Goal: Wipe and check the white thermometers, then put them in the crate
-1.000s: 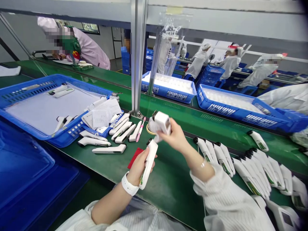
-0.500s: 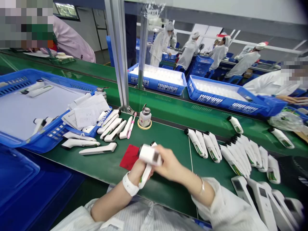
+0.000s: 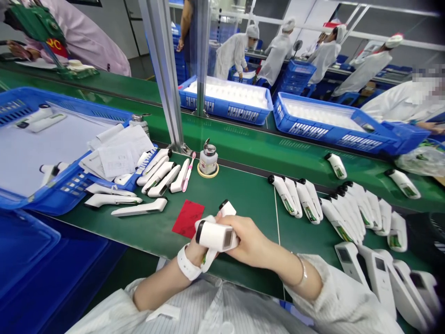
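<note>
In my right hand (image 3: 248,241) is a white handheld device (image 3: 212,235) with a black-rimmed nose and a small screen. My left hand (image 3: 195,250) is just beneath, its fingers mostly hidden, around a second white device (image 3: 227,208) whose black nose points away and whose lower end shows a green circuit board. The two devices overlap over the green table (image 3: 250,190). Just left of my hands lies a red cloth (image 3: 187,218). Farther back, a small dispenser bottle (image 3: 208,160) with a metal lid stands in a yellowish ring.
White device shells lie at the left beside a pink-and-white toothbrush (image 3: 189,172) and a blue crate (image 3: 69,185) with papers. Several opened devices (image 3: 340,218) lie at the right. A metal post (image 3: 163,79) rises behind the table. People work beyond.
The view has shifted slightly. My right hand and its device are slightly lower relative to the red cloth, and more of the other device's nose shows behind them.
</note>
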`<state>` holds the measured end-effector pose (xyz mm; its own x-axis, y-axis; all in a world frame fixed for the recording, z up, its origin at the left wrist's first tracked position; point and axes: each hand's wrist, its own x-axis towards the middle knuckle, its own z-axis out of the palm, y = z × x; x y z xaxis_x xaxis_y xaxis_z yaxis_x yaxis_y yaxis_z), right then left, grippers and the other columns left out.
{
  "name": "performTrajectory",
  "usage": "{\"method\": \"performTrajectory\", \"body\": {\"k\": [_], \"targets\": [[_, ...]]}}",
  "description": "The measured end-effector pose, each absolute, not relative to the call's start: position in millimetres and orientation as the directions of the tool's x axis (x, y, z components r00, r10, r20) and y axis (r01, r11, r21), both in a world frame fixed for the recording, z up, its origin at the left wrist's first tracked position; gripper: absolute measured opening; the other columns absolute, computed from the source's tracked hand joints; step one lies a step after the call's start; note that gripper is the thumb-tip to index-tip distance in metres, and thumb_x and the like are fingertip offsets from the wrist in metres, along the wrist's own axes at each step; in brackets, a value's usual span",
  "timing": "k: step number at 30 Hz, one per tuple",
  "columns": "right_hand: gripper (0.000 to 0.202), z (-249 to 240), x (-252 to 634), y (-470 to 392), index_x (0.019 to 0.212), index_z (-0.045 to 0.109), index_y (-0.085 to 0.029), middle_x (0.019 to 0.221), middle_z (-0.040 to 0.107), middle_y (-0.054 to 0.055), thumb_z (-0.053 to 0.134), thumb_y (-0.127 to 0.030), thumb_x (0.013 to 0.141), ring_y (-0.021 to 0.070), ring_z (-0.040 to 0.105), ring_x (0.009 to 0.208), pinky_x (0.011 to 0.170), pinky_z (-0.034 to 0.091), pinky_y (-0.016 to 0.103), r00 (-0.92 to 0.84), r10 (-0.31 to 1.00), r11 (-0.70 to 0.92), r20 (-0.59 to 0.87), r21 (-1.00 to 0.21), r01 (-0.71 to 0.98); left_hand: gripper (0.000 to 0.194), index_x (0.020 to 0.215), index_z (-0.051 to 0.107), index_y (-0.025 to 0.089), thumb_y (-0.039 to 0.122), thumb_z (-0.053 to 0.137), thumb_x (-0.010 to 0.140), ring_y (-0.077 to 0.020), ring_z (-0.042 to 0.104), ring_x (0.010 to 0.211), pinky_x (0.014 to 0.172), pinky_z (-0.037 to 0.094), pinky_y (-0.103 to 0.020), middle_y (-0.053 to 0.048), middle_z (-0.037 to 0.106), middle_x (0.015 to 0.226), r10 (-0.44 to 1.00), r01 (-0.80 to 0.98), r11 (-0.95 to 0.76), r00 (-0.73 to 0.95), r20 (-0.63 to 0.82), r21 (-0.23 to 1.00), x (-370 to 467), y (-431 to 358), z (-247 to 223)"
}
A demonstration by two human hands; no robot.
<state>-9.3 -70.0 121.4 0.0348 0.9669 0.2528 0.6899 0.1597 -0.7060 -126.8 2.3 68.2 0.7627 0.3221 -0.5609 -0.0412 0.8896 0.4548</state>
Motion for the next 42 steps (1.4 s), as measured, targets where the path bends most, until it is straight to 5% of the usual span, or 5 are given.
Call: {"method": "performTrajectory", "body": {"k": [7,11,15,30,42], "targets": [[0.031,113.1,36.1,-75.3,0.099,0.051,-0.019,0.078,0.062,0.001,0.063,-0.028,0.073,0.0164,0.058,0.066,0.059,0.045,0.027,0.573,0.778,-0.205,0.257,-0.759,0.618,0.047,0.085,0.06,0.013,0.057,0.046,0.081,-0.0063,0.035,0.027,0.03,0.021,-0.016,0.002,0.047,0.035,0.292,0.11,0.758,0.824,-0.485,0.643,-128.1,15.2,86.2],[0.03,122.7,15.4,-90.2,0.102,0.05,-0.02,0.079,0.061,0.0,0.061,-0.028,0.076,0.0145,0.058,0.066,0.058,0.045,0.025,0.465,0.867,-0.073,0.18,-0.877,0.475,0.044,0.075,0.056,0.014,0.057,0.046,0.081,-0.0068,0.038,0.031,0.033,0.026,-0.017,0.003,0.048,0.037,0.432,0.072,0.648,0.785,-0.444,0.758,-120.1,17.6,88.0],[0.03,130.2,-13.0,-92.9,0.102,0.05,-0.02,0.078,0.06,-0.001,0.063,-0.024,0.075,0.0124,0.056,0.062,0.056,0.043,0.022,0.318,0.942,-0.082,0.103,-0.852,0.518,0.031,0.078,0.057,0.014,0.046,0.058,0.075,-0.0081,0.045,0.041,0.043,0.036,-0.02,0.004,0.052,0.047,0.511,-0.032,0.616,0.777,-0.368,0.787,-112.7,11.0,76.1],[0.024,147.5,-4.8,-93.9,0.097,0.048,-0.02,0.071,0.057,-0.004,0.061,-0.025,0.077,0.0106,0.053,0.059,0.052,0.037,0.02,0.121,0.99,-0.124,-0.067,-0.82,0.559,0.022,0.067,0.057,0.015,0.037,0.059,0.071,-0.0077,0.045,0.039,0.041,0.037,-0.019,0.002,0.054,0.051,0.394,0.099,0.675,0.789,-0.471,0.731,-118.8,-1.8,73.0],[0.029,148.4,-5.0,-99.0,0.093,0.042,-0.022,0.074,0.057,-0.005,0.064,-0.023,0.073,0.0122,0.055,0.063,0.056,0.04,0.022,0.252,0.964,-0.214,-0.087,-0.817,0.536,0.025,0.071,0.056,0.016,0.037,0.047,0.081,-0.008,0.044,0.033,0.033,0.033,-0.017,0.003,0.05,0.044,0.341,0.215,0.622,0.791,-0.507,0.753,-121.6,-3.6,90.9]]}}
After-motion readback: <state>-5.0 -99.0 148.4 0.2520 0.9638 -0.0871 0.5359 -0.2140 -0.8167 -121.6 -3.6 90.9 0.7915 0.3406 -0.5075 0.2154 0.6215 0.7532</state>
